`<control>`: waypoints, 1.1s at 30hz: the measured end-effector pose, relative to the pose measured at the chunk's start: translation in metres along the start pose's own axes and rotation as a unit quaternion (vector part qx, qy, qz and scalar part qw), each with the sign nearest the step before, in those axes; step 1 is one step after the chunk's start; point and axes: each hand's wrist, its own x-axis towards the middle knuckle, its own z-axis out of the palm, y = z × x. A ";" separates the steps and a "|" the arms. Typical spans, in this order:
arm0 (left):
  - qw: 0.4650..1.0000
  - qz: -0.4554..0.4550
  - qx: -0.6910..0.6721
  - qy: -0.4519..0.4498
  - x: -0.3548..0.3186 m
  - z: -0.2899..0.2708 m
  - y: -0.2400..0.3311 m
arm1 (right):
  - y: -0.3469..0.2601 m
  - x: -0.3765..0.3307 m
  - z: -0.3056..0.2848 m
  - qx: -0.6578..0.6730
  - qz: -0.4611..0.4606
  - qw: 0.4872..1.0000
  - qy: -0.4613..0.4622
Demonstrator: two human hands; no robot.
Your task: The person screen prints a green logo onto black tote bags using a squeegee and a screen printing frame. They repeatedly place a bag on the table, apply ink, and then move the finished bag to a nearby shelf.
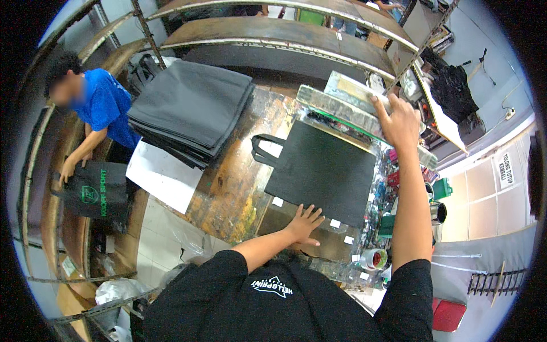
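A black tote bag (327, 171) lies flat on the worktable, its handle (268, 149) pointing left. My left hand (306, 225) rests with spread fingers at the bag's near edge, holding nothing. My right hand (400, 122) is at the far right, its fingers hooked over the top of a long, paint-stained frame (342, 109), which looks like a screen-printing frame seen nearly edge-on. This frame stands raised along the bag's far right side, with a green line along its lower edge. Part of the frame is hidden behind my hand and forearm.
A tall stack of black bags (191, 105) stands at the table's far left, above a white sheet (165, 174). At left a person in blue handles a black bag with green print (97, 196). Paint pots (375, 259) crowd the right edge. Metal-framed shelves (273, 31) rise behind.
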 end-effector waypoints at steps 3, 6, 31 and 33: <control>0.998 -0.007 -0.041 -0.037 -0.005 -0.018 -0.009 | -0.002 -0.003 -0.001 -0.002 -0.011 1.000 0.020; 0.985 -0.059 -0.164 -0.007 -0.003 -0.058 -0.018 | -0.002 -0.009 0.001 0.013 -0.023 0.998 0.053; 0.395 -0.181 -0.881 0.188 -0.068 -0.134 -0.036 | -0.039 -0.215 0.049 0.037 -0.038 0.977 -0.209; 0.325 -0.306 -0.869 0.212 -0.068 -0.125 -0.031 | -0.040 -0.225 0.066 0.051 -0.049 0.974 -0.216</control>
